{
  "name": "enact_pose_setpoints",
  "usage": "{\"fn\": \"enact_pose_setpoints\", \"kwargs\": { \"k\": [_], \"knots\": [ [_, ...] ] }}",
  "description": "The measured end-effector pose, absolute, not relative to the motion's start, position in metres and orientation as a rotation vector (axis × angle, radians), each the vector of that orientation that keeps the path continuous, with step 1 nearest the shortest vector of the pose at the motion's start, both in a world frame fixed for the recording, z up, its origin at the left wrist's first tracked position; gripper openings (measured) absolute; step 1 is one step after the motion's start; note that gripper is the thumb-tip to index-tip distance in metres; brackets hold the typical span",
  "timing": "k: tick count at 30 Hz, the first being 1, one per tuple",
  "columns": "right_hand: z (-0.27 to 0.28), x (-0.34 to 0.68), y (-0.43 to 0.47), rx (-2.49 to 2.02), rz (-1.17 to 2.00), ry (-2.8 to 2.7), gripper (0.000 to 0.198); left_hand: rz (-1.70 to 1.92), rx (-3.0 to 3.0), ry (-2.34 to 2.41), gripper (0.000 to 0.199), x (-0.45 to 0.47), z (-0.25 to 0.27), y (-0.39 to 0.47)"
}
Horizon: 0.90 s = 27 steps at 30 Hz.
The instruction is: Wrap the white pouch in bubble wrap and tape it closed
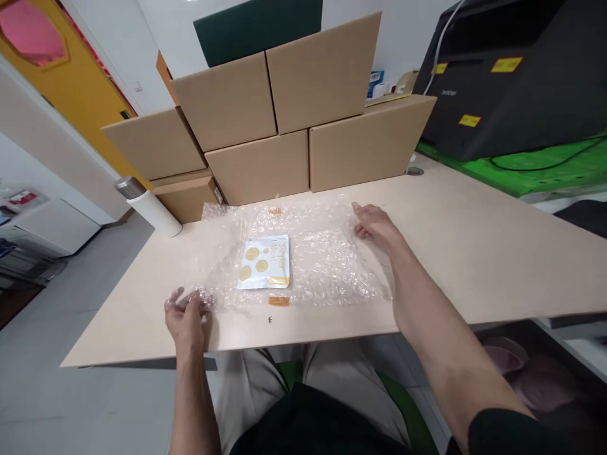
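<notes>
A sheet of bubble wrap point(327, 265) lies spread over the wooden table, with a white and yellow food pouch point(263, 262) flat on it, left of its middle. Strips of orange tape point(279, 301) show at the near and far edges of the wrap. At the near left corner, my left hand point(187, 319) is closed on the bubble wrap, thumb against fingers. My right hand point(377, 224) pinches the wrap's far right corner between thumb and fingers. The pouch lies between both hands, touched by neither.
Cardboard boxes point(258, 167) are stacked along the table's back. A white bottle point(154, 212) with a metal cap stands at the back left. To the right, a black printer point(502, 82) sits on a green surface point(531, 170). The table's near edge point(332, 338) is close to my lap.
</notes>
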State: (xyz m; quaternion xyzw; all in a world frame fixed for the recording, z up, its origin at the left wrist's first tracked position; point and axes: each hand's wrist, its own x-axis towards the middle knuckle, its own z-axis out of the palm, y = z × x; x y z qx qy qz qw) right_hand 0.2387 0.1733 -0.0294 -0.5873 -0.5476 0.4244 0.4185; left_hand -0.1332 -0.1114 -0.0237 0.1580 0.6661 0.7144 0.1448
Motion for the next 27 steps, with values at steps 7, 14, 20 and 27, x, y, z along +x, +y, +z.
{"fn": "enact_pose_setpoints", "kwargs": {
  "k": [7,14,20,27],
  "knots": [
    [-0.021,0.201,0.158,-1.315,1.332,-1.114,0.061,2.042,0.477,1.952,0.051,-0.131,-0.026,-0.113],
    [-0.022,0.225,0.168,-1.506,0.449,-1.309,0.048,1.889,0.564,2.106,0.044,-0.132,-0.038,-0.113],
    [-0.019,0.191,0.14,-1.169,0.562,-1.845,0.031,1.881,1.197,2.702,0.064,-0.106,-0.021,-0.117],
    [-0.042,0.179,0.133,-1.166,0.537,-2.471,0.033,0.735,1.641,2.591,0.041,-0.057,-0.008,-0.065]
  ]
}}
